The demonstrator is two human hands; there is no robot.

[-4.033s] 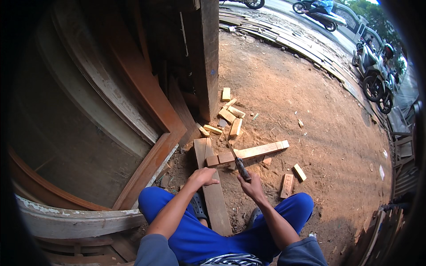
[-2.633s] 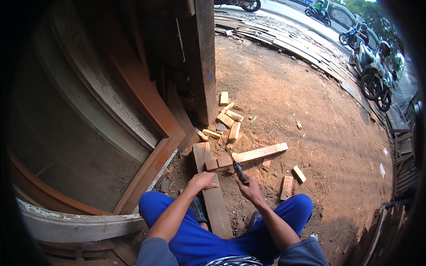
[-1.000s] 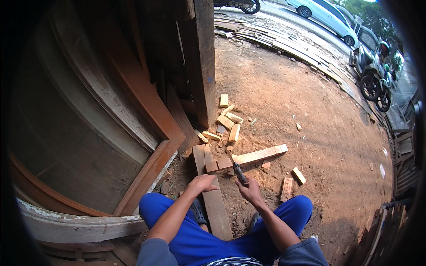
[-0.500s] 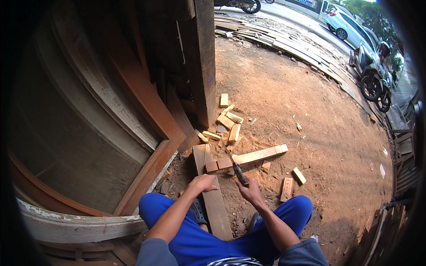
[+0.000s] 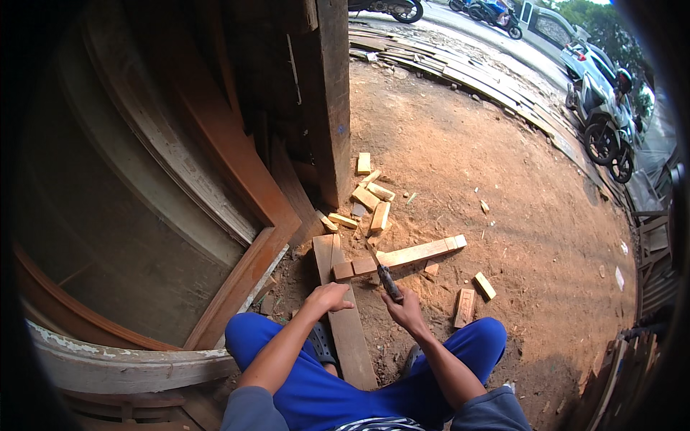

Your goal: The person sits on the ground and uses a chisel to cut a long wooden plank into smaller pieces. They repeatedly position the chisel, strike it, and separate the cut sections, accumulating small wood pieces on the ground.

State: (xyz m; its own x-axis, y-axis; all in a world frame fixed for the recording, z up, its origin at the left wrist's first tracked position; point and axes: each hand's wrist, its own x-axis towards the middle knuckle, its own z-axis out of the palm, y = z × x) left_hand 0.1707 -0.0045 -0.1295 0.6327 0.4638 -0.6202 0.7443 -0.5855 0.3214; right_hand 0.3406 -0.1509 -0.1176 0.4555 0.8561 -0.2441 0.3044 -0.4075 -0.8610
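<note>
My right hand (image 5: 406, 310) is closed round the dark handle of a narrow-bladed hand tool (image 5: 389, 281). Its thin blade points away and slightly left, across a light wooden beam (image 5: 417, 252); seen edge-on, its kind is unclear. The beam's near left end rests on a flat brown plank (image 5: 351, 345), which runs between my feet. Over this plank, just short of the beam, is my left hand (image 5: 330, 297), with its thumb apart from the fingers and nothing visible in it. Whether it touches the plank I cannot tell.
Several cut wood blocks (image 5: 365, 195) lie beyond the beam by a thick wooden post (image 5: 333, 129). Two more blocks (image 5: 465, 307) are near my right knee. Wooden frames (image 5: 244, 287) stand at the left. Parked motorbikes (image 5: 604, 133) are at the far right.
Both hands, the tool and the wood look unmoved. On the road, the light car has shifted right and a motorbike with a rider has come into view.
</note>
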